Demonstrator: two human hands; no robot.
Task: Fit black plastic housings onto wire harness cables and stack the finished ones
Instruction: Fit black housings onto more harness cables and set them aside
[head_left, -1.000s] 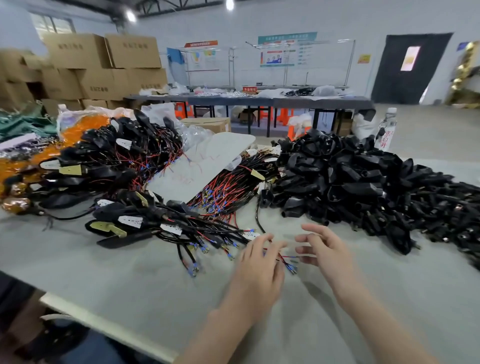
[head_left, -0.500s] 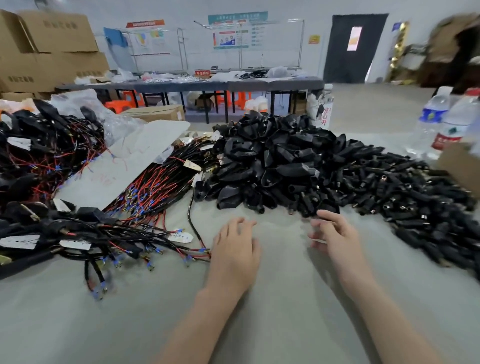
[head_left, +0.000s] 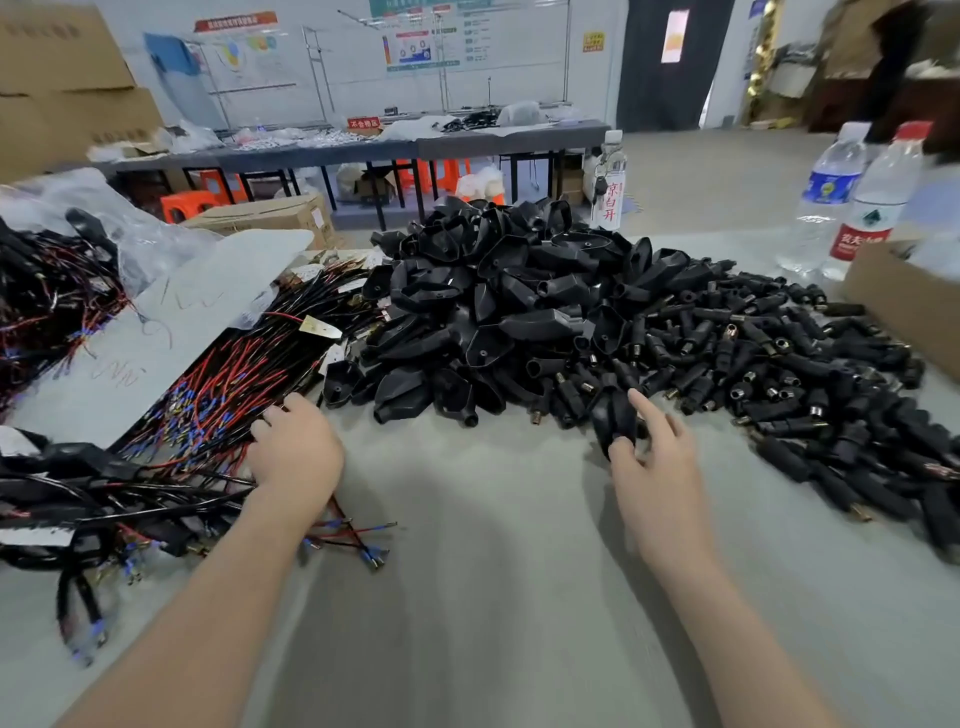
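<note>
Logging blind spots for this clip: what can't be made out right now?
Head view only:
- Left hand: fingertips buried in the wire harness cables; grip unclear.
- Right hand: touches a black housing; hold unclear, palm faces away.
- Finished harnesses: cut by left edge, blurred.
- Cardboard box: cut by right edge.

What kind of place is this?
Probably a factory assembly floor: a heap of black plastic housings, bundled red and black wire harnesses on a grey worktable, stacked cardboard cartons behind.
</note>
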